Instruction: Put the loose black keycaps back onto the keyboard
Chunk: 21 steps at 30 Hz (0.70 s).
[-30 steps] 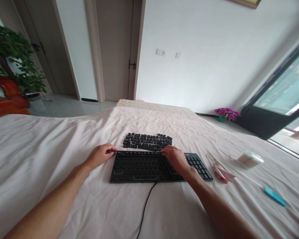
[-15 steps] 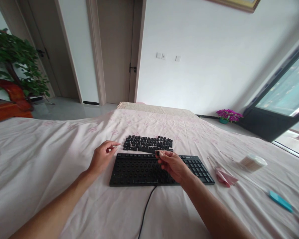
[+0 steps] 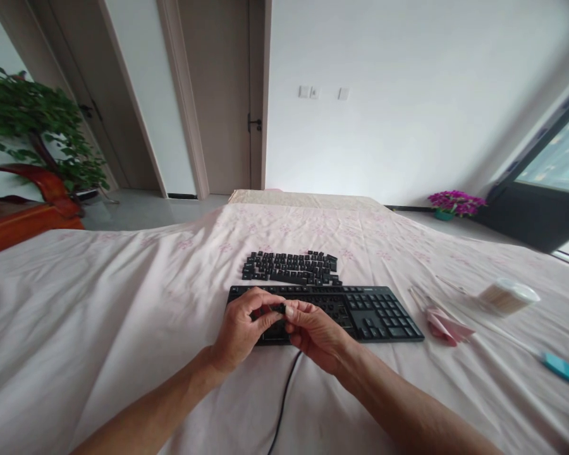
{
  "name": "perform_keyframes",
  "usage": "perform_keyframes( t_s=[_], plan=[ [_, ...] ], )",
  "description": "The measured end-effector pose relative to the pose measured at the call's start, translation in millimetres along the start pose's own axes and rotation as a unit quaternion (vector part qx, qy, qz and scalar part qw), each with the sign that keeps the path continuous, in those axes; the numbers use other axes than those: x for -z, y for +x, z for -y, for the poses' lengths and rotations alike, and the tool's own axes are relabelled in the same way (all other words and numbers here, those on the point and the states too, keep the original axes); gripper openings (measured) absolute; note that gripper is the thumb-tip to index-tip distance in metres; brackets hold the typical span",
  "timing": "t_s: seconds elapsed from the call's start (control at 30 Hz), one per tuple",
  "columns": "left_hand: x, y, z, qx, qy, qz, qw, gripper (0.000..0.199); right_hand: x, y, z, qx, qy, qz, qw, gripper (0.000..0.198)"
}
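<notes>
Left fingers [image 3: 264, 298], right fingers [image 3: 304, 308] pinch probable keycap [image 3: 279, 308].

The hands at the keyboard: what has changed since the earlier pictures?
The left hand moved right, from beside the keyboard to over it, meeting the right hand, which lifted a small black keycap and brought it leftward. The keyboard and loose keycaps behind it stayed put.

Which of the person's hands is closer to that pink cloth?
The right. The right hand is over the keyboard, left of the pink cloth and apart from it; the left hand is farther left, beyond the right hand.
</notes>
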<state>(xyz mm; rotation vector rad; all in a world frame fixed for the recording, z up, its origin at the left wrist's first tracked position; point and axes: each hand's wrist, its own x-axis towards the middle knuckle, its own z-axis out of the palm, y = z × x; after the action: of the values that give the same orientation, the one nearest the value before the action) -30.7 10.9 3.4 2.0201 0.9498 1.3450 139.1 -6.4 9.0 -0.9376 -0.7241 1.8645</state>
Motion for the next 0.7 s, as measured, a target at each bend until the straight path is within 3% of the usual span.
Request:
perform_keyframes(
  t_s=[0.33,0.53,0.7],
  plan=[
    [1.0,-4.4,3.3,-0.019,0.036,-0.014,0.999,0.008,-2.5,-4.9,-6.4,-0.041,0.031,-0.004,0.999,0.034],
    [2.2,-5.1,3.6,-0.042,0.064,-0.006,0.997,0.008,-2.3,-5.5,-5.4,-0.024,0.007,-0.009,1.0,0.033],
    [2.1,-5.8,5.5,-0.072,0.088,-0.001,0.994,0.008,-0.3,-4.1,-7.1,0.041,-0.061,-0.015,0.997,0.034]
  ],
)
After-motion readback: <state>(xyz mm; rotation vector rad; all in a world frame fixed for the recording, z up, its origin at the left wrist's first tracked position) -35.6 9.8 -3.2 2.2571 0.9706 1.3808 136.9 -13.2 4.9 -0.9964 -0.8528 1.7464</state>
